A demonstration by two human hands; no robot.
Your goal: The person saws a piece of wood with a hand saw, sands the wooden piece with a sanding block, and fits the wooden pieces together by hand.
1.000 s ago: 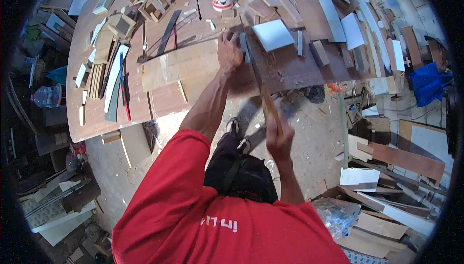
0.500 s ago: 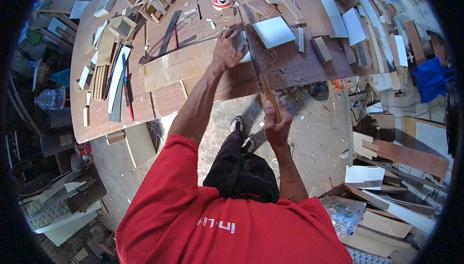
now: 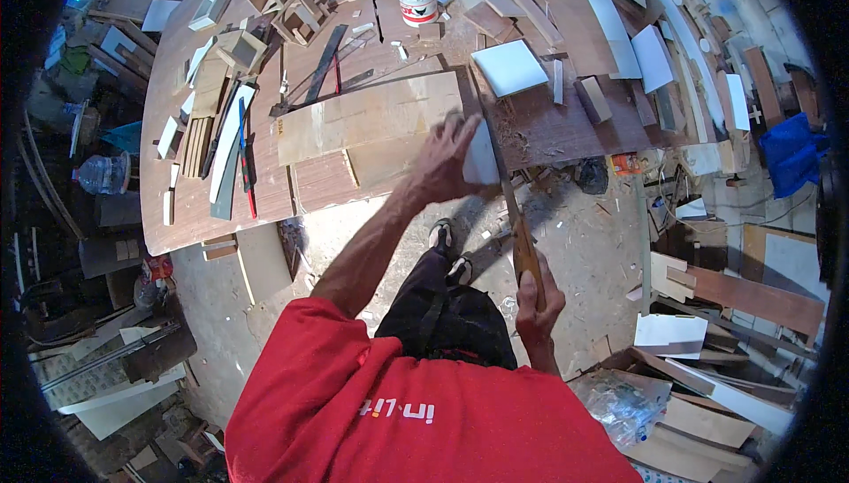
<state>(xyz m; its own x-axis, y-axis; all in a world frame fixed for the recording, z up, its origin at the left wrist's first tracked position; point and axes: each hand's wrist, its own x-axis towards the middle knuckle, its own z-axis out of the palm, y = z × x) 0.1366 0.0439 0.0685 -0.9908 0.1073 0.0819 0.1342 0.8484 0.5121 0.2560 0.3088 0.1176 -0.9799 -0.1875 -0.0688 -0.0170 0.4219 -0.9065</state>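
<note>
My left hand (image 3: 451,156) lies with fingers spread on pale boards, at a white piece (image 3: 481,151) on the bench's near edge. A light plywood board (image 3: 367,111) extends leftward from there. My right hand (image 3: 537,302), below the bench edge, grips the wooden handle (image 3: 523,249) of a long, thin saw-like tool (image 3: 502,178). Its blade runs away from me just right of the left hand, beside the white piece. Shavings lie right of the blade, below a white square panel (image 3: 508,67).
The bench (image 3: 177,218) holds a white glue tub (image 3: 417,1), small wooden boxes (image 3: 239,49), strips and red-and-black tools (image 3: 248,164). Offcuts (image 3: 752,288) pile on the floor at the right, with a blue bag (image 3: 791,156). A water bottle (image 3: 102,173) is at the left.
My left hand has moved toward me and its fingers have spread, uncovering more of the plywood. My right hand and the tool have drawn back toward my body.
</note>
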